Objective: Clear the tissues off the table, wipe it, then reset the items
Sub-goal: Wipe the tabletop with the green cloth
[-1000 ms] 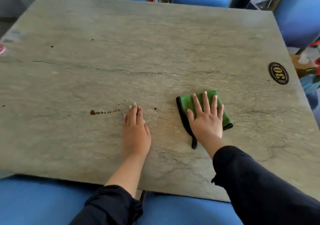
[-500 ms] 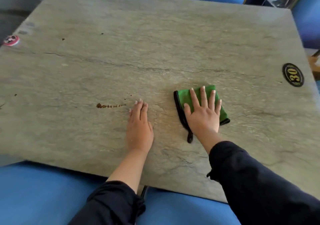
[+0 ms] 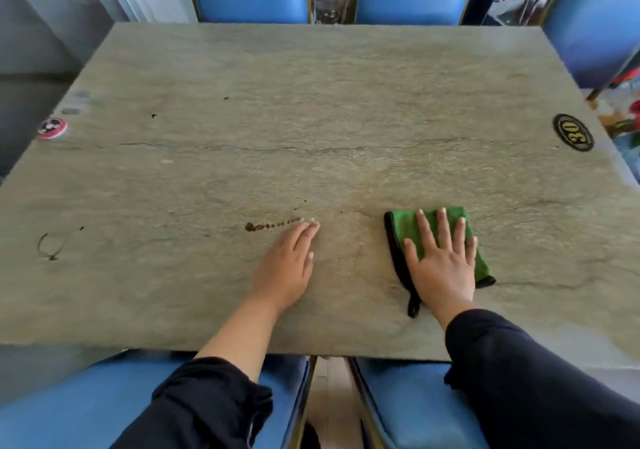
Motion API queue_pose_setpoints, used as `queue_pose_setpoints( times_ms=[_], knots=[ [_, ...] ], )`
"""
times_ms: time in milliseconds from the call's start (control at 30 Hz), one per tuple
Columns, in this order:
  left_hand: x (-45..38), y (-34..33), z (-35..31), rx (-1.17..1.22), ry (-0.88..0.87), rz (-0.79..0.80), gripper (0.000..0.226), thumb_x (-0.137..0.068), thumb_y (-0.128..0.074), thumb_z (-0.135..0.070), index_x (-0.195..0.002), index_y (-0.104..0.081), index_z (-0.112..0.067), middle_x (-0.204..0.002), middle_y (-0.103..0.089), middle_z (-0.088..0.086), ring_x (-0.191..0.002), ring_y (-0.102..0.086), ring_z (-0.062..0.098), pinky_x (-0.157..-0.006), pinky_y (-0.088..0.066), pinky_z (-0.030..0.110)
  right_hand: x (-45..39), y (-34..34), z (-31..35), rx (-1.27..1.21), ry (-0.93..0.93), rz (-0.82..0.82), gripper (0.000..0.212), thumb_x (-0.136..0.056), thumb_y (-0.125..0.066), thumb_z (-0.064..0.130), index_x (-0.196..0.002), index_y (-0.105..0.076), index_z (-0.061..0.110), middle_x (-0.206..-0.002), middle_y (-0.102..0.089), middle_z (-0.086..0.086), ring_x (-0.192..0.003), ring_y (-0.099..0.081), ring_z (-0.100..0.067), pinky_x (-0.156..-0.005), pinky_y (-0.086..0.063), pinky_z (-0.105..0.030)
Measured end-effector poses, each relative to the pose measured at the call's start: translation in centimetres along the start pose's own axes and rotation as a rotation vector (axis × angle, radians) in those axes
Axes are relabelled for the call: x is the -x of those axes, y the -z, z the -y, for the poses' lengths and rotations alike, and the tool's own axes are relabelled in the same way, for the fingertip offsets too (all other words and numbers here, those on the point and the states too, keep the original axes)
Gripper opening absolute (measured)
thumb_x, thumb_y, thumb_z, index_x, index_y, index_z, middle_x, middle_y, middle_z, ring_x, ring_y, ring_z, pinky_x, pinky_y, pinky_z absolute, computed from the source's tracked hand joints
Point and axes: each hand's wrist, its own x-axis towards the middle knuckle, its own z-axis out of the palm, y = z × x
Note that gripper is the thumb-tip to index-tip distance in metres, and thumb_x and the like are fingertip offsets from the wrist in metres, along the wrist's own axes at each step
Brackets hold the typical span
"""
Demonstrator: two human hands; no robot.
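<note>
The right hand [image 3: 445, 268] lies flat, fingers straight and spread, pressing the green cloth [image 3: 408, 229] onto the table [image 3: 311, 85]; its grip is apart, not clamped. The left hand [image 3: 285, 265] rests flat, fingers straight, bracing at the cloth's 9 o'clock. A brown stain trail [image 3: 270, 225] runs just off the left fingertips. Recommended procedure: maintain even palm pressure, sweep toward 9 o'clock across the stain, and lift the left hand clear first.

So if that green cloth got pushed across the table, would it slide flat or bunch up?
The green cloth looks soft and folded, so it would probably go floppy if lifted. Under the flat right hand it likely slides as one pad. Its loose black-edged corner may drag or curl on the stone-look table.
</note>
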Motion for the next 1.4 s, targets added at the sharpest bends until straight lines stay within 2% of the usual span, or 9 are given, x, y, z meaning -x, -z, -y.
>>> queue_pose_setpoints(
  times_ms=[133, 367, 533, 633, 767, 1000, 1167, 1233, 1400],
  knots=[
    [0.3, -0.4, 2.1, 0.007, -0.085, 0.022, 0.059, -0.094, -0.019, -0.033, -0.143, -0.038, -0.008, -0.151, -0.035, 0.005, -0.142, -0.028, 0.019, -0.117, -0.025, 0.033, 0.7, -1.1, 5.9, -0.113, -0.363, -0.054, 0.062, -0.096, -0.015, 0.052, -0.151, 0.005, 0.033, -0.160, 0.013, -0.002, -0.145, 0.015, -0.034, -0.117, 0.010, -0.052],
    [0.2, 0.1, 3.0, 0.071, -0.142, 0.014, 0.049, -0.094, -0.038, 0.000, -0.143, -0.038, -0.008, -0.152, -0.032, 0.003, -0.142, -0.027, 0.018, -0.114, -0.014, 0.022, 7.0, -3.7, 14.2, -0.126, -0.185, 0.029, 0.064, -0.096, -0.014, 0.055, -0.149, 0.015, 0.035, -0.157, 0.025, 0.000, -0.142, 0.027, -0.031, -0.114, 0.018, -0.052],
    [0.4, 0.0, 2.7, 0.106, -0.112, -0.004, 0.049, -0.094, -0.039, -0.001, -0.142, -0.040, -0.011, -0.152, -0.032, 0.000, -0.141, -0.028, 0.015, -0.114, -0.016, 0.021, 7.3, -3.1, 12.3, -0.244, -0.543, 0.015, 0.065, -0.096, -0.016, 0.055, -0.148, 0.017, 0.035, -0.156, 0.027, -0.004, -0.142, 0.027, -0.031, -0.113, 0.017, -0.053],
    [-0.3, 0.4, 1.8, 0.218, -0.040, -0.046, 0.046, -0.091, -0.040, 0.004, -0.133, -0.052, -0.012, -0.142, -0.044, -0.002, -0.132, -0.040, 0.014, -0.110, -0.031, 0.023, 5.1, -2.3, 12.3, -0.239, -0.688, -0.002, 0.065, -0.096, -0.014, 0.053, -0.150, 0.014, 0.031, -0.157, 0.024, -0.007, -0.142, 0.024, -0.038, -0.111, 0.015, -0.057],
    [-2.0, 2.4, 3.1, 0.282, 0.025, -0.142, 0.043, -0.084, -0.041, 0.009, -0.112, -0.067, -0.011, -0.122, -0.058, 0.000, -0.110, -0.055, 0.015, -0.091, -0.042, 0.021, 1.1, -1.9, 14.7, -0.188, -0.479, -0.002, 0.064, -0.097, -0.014, 0.052, -0.150, 0.012, 0.029, -0.158, 0.021, -0.009, -0.142, 0.023, -0.041, -0.111, 0.015, -0.060],
    [-1.4, 4.6, 11.5, -0.034, 0.260, -0.290, 0.037, -0.089, -0.048, -0.003, -0.123, -0.061, -0.010, -0.134, -0.054, 0.008, -0.125, -0.048, 0.027, -0.106, -0.038, 0.044, -3.3, -2.5, 21.3, -0.057, 0.082, 0.086, 0.064, -0.095, -0.013, 0.057, -0.150, 0.011, 0.034, -0.158, 0.023, -0.004, -0.141, 0.027, -0.037, -0.112, 0.017, -0.057],
    [0.2, 4.4, 14.7, -0.148, 0.160, -0.181, 0.047, -0.092, -0.033, -0.023, -0.135, -0.052, -0.020, -0.146, -0.045, 0.003, -0.136, -0.038, 0.022, -0.109, -0.030, 0.045, 1.1, -3.4, 18.0, 0.108, 0.582, 0.071, 0.061, -0.093, -0.011, 0.064, -0.148, 0.009, 0.044, -0.159, 0.016, 0.006, -0.143, 0.025, -0.026, -0.117, 0.012, -0.048],
    [0.1, 4.5, 14.7, -0.144, 0.167, -0.166, 0.048, -0.092, -0.031, -0.025, -0.136, -0.051, -0.022, -0.147, -0.044, 0.001, -0.137, -0.037, 0.020, -0.110, -0.027, 0.043, -0.6, -2.5, 15.2, 0.150, 0.550, 0.057, 0.061, -0.092, -0.009, 0.066, -0.147, 0.010, 0.046, -0.159, 0.015, 0.007, -0.144, 0.024, -0.023, -0.118, 0.010, -0.046],
    [0.0, 4.7, 14.3, -0.070, 0.190, -0.219, 0.053, -0.088, -0.026, -0.023, -0.135, -0.051, -0.020, -0.145, -0.046, -0.001, -0.138, -0.036, 0.017, -0.114, -0.021, 0.038, -5.7, -2.0, 18.7, 0.030, 0.042, 0.076, 0.063, -0.094, -0.010, 0.060, -0.149, 0.011, 0.038, -0.158, 0.022, 0.000, -0.143, 0.024, -0.032, -0.115, 0.011, -0.056]
  ],
)
